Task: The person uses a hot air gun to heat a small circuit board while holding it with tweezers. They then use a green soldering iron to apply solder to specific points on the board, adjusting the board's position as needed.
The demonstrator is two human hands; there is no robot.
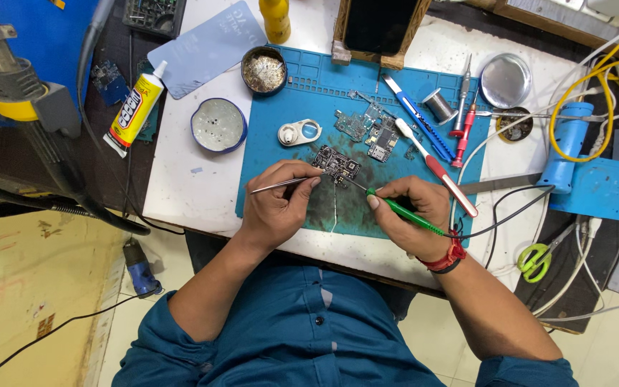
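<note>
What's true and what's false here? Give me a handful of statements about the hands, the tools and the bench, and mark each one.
1. The left hand holds thin metal tweezers. True.
2. The right hand holds a pair of scissors. False: it holds a green-handled soldering iron; the green-handled scissors lie apart at the right edge of the bench.
3. Both tool tips meet at a small dark circuit board on the blue work mat. True.
4. The yellow glue tube stands upright on the mat. False: it lies on its side, left of the mat.
5. A red band sits on the right wrist. True.
</note>
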